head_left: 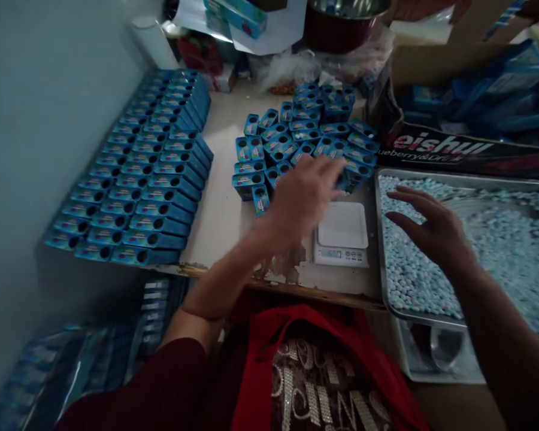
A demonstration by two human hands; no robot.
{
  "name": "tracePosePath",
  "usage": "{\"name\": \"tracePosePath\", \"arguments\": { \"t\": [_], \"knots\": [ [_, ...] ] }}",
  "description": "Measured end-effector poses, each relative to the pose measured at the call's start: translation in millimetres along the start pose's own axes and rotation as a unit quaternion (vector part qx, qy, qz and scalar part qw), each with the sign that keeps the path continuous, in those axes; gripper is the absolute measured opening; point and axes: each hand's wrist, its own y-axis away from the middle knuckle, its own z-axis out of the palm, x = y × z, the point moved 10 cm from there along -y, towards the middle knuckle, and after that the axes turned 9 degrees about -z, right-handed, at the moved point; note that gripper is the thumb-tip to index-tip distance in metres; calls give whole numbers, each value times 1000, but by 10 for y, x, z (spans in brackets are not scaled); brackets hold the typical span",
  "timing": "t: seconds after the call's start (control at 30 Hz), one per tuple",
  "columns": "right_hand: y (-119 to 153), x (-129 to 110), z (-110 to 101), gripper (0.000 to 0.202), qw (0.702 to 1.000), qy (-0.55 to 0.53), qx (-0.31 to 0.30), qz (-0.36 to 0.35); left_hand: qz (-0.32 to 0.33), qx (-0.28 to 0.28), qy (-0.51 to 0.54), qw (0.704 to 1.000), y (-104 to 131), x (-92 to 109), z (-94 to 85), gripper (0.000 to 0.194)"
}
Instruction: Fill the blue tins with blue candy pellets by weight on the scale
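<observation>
My left hand point(303, 188) is smeared by motion over the near edge of a loose cluster of small blue boxes point(281, 143), each with a round dark hole on top. Whether its fingers hold a box cannot be made out. Just below that hand lies a white digital scale point(342, 225) with a bare platform; its display digits are too faint to read. Above the left part of a metal tray point(383, 263) hovers my right hand point(435, 230), open, thumb and fingers apart, nothing in it. Small pale blue and white pellets point(413, 287) cover much of the tray.
Neat rows of similar blue boxes point(135, 173) stand on the table's left side by the wall. A cardboard carton point(458, 146) full of blue packs sits behind the tray. A dark red bowl point(341, 30) and plastic bags point(291, 69) are at the back.
</observation>
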Motion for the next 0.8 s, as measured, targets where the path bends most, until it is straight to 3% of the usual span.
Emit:
{"name": "tracePosePath", "arguments": {
  "t": [0.1, 0.17, 0.2, 0.23, 0.3, 0.4, 0.5, 0.57, 0.63, 0.73, 0.8],
  "knots": [
    [-410, -798, 657, 28, 993, -5, -40, -107, -50, 102, -18, 993, -251, -916, -1007, 47],
    [-730, -1394, 1212, 37, 969, 71, -106, -211, -125, 133, -32, 983, -525, -1630, -1460, 51],
    [-882, -1603, 1483, 41, 952, 121, -142, -242, -189, 154, -34, 969, -655, -2013, -1625, 69],
    [-1016, -1762, 1735, 42, 933, 164, -179, -268, -256, 165, -37, 952, -770, -2380, -1719, 89],
    [-1213, -1943, 2145, 38, 892, 226, -250, -302, -324, 158, -42, 932, -1004, -2931, -1710, 104],
    [-1318, -2047, 2444, 30, 853, 256, -313, -331, -350, 84, -10, 933, -1257, -3541, -1322, 94],
    [-1196, -2077, 2433, 16, 843, 232, -353, -333, -314, 5, 25, 949, -1314, -3891, -824, 71],
    [-1047, -2021, 2262, 12, 853, 208, -366, -308, -299, -20, 40, 953, -1261, -4042, -569, 55],
    [-918, -1856, 1933, 14, 882, 195, -346, -253, -298, -35, 57, 952, -1195, -4169, -367, 45],
    [-685, -1441, 1276, 18, 921, 213, -289, -150, -304, -33, 68, 950, -1130, -4328, -194, 54],
    [-486, -1152, 882, 21, 929, 251, -259, -87, -319, -23, 59, 945, -1075, -4406, -174, 65]
  ]
}}
